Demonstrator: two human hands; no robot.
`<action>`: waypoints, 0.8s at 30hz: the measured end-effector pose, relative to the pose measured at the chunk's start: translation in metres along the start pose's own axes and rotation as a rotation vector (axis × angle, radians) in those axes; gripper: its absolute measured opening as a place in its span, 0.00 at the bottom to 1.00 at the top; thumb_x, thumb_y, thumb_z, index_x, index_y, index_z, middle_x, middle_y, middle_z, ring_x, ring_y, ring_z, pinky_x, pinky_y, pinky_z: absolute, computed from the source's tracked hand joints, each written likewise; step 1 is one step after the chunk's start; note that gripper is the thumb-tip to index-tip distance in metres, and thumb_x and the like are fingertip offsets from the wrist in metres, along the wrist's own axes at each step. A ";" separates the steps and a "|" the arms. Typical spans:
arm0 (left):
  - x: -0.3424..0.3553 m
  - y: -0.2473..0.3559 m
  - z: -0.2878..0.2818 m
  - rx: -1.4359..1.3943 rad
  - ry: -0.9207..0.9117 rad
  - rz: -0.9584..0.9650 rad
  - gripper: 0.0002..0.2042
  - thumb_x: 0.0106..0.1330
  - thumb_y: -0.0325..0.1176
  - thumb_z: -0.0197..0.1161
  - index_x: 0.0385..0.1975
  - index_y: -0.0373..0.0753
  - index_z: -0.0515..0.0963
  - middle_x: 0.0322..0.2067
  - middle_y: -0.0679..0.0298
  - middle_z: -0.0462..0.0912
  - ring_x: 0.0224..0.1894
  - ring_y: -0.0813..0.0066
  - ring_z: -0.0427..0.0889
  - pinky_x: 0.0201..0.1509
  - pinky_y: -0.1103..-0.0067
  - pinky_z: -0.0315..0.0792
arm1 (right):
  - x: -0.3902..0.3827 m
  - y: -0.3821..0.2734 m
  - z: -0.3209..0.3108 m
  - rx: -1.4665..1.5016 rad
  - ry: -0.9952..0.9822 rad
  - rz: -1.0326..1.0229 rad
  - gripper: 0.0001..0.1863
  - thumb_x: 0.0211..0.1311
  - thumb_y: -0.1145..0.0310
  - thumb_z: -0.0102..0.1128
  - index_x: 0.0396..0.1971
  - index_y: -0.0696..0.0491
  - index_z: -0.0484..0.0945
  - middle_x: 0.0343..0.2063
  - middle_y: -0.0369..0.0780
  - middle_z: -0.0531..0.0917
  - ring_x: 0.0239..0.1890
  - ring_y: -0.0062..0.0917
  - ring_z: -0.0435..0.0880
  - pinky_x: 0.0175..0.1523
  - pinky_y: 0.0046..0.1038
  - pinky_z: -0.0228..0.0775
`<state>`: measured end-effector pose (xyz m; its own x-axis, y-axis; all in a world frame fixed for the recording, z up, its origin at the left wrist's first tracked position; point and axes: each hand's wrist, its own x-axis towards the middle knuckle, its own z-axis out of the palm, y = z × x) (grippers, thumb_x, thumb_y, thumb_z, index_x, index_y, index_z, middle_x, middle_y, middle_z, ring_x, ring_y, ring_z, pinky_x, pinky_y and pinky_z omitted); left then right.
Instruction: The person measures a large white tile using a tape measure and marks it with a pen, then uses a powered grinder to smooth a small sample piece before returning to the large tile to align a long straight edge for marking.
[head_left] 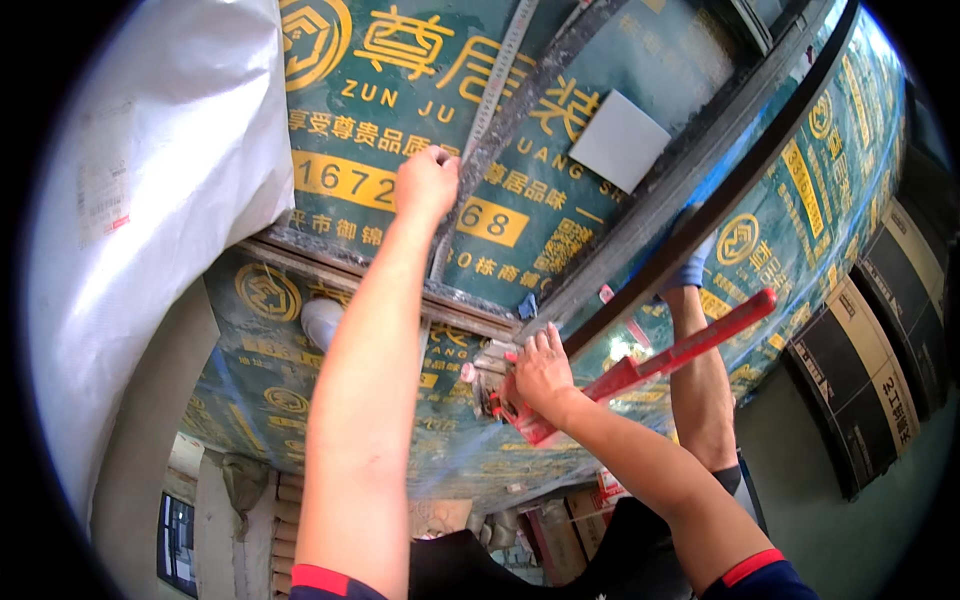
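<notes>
My left hand (428,184) is closed with its fingers curled, against a dark, worn strip (495,145) that runs over the green printed surface; anything inside it is hidden. A steel ruler (497,85) lies alongside that strip. My right hand (543,370) is over the metal and red head of what looks like a manual tile cutter (535,430), fingers bent around its top. From that head a long red lever handle (690,345) slants up to the right. A dark rail (720,205) extends away from it to the upper right. A small pale grey tile piece (620,140) rests beyond the strip.
Large white sheeting (190,130) bulges along the left side. Green protective sheeting with yellow print (270,370) covers the floor. A bare leg with a blue sock (695,350) stands beside the lever. Black and tan cartons (850,370) lie at the right.
</notes>
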<state>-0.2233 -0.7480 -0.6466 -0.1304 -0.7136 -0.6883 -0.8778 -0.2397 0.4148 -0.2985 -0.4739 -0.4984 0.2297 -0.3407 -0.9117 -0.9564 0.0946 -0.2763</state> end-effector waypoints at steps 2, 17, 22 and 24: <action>0.001 0.020 0.003 -0.060 -0.004 -0.085 0.12 0.61 0.42 0.65 0.36 0.42 0.86 0.35 0.51 0.87 0.40 0.53 0.86 0.47 0.65 0.78 | 0.016 0.011 0.008 -0.066 -0.085 0.019 0.21 0.67 0.60 0.45 0.44 0.55 0.85 0.51 0.47 0.81 0.63 0.40 0.72 0.77 0.48 0.40; 0.027 0.037 -0.007 0.202 -0.173 0.056 0.14 0.62 0.43 0.58 0.36 0.44 0.87 0.39 0.50 0.86 0.43 0.47 0.84 0.49 0.59 0.78 | 0.032 0.019 0.029 0.054 -0.318 0.112 0.21 0.68 0.57 0.45 0.47 0.50 0.86 0.52 0.43 0.84 0.59 0.37 0.78 0.64 0.47 0.57; 0.027 0.036 -0.007 0.165 -0.177 0.150 0.11 0.60 0.40 0.60 0.37 0.45 0.86 0.38 0.50 0.85 0.43 0.46 0.83 0.49 0.59 0.78 | 0.030 0.019 0.060 -0.041 -0.195 0.153 0.22 0.69 0.53 0.47 0.46 0.47 0.87 0.52 0.38 0.83 0.57 0.32 0.75 0.56 0.41 0.63; 0.026 0.031 -0.009 0.149 -0.192 0.151 0.11 0.60 0.40 0.61 0.37 0.45 0.86 0.37 0.49 0.85 0.43 0.46 0.83 0.49 0.59 0.77 | 0.027 0.016 0.063 -0.068 -0.179 0.139 0.21 0.69 0.52 0.47 0.46 0.47 0.87 0.52 0.37 0.83 0.56 0.31 0.75 0.56 0.40 0.63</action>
<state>-0.2495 -0.7801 -0.6464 -0.3376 -0.5927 -0.7312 -0.8980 -0.0300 0.4390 -0.2959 -0.4222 -0.5465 0.1179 -0.1567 -0.9806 -0.9896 0.0634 -0.1291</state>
